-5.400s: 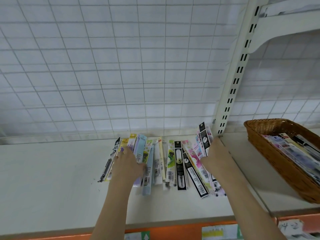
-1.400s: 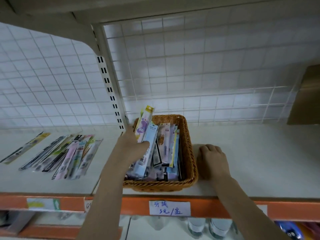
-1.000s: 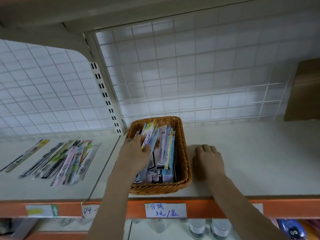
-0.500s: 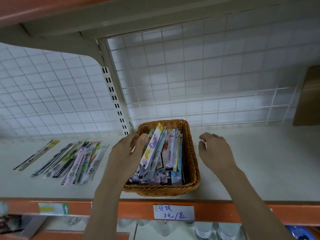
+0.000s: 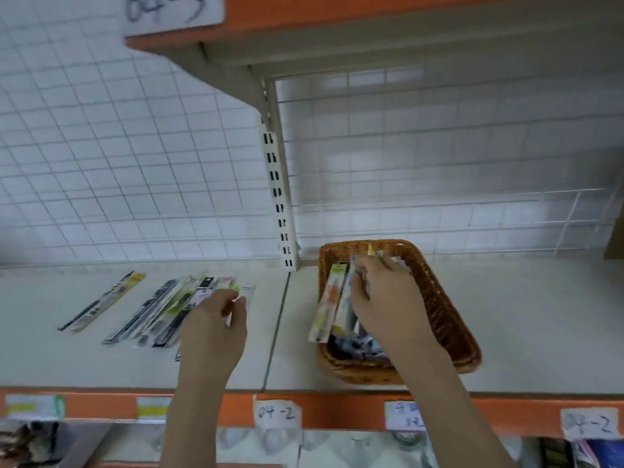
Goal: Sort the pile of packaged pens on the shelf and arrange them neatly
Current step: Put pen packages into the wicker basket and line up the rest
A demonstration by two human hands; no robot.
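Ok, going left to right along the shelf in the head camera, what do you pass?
Lone pen pack → row of pen packs → left hand → right hand in the wicker basket.

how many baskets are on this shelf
1: a woven basket on the shelf's right section, holding pen packets. The right hand reaches into it.

The right hand [image 5: 385, 298] is reaching into the wicker basket [image 5: 439, 298] on the shelf [image 5: 523, 315], its fingers closing around packaged pens [image 5: 329, 305] standing in it. The left hand [image 5: 216, 319] is hovering, loosely curled, over the near end of a row of packaged pens [image 5: 162, 305] lying flat. One pack [image 5: 104, 300] is lying apart, farther left.
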